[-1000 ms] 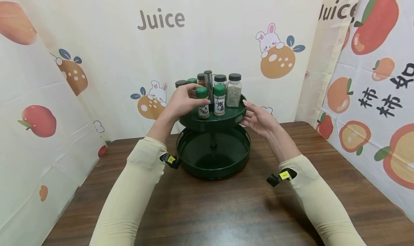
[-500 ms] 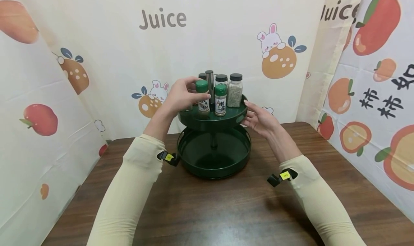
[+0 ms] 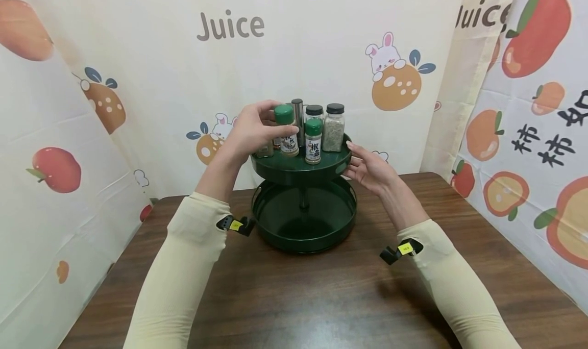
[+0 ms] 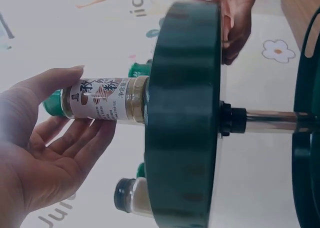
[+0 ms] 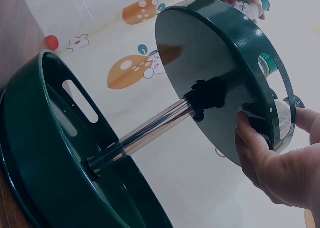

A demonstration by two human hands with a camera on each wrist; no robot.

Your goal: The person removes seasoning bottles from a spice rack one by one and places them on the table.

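The left hand grips a green-capped shaker bottle between thumb and fingers, over the front left of the upper tray. In the left wrist view the bottle shows a printed label, its base near the tray rim. A second green-capped bottle stands just to its right, with a black-capped jar of pale contents behind. The right hand holds the tray's right rim; in the right wrist view, its thumb and fingers pinch the rim at the handle slot.
Below is the wider green lower tray, joined by a metal post, on a brown wooden table. More jars and a metal tube stand on the upper tray. Printed curtains hang behind and at both sides.
The left hand has raised the green-capped bottle a little and shifted slightly left, and the bottle now tilts. The right hand stays at the tray rim.
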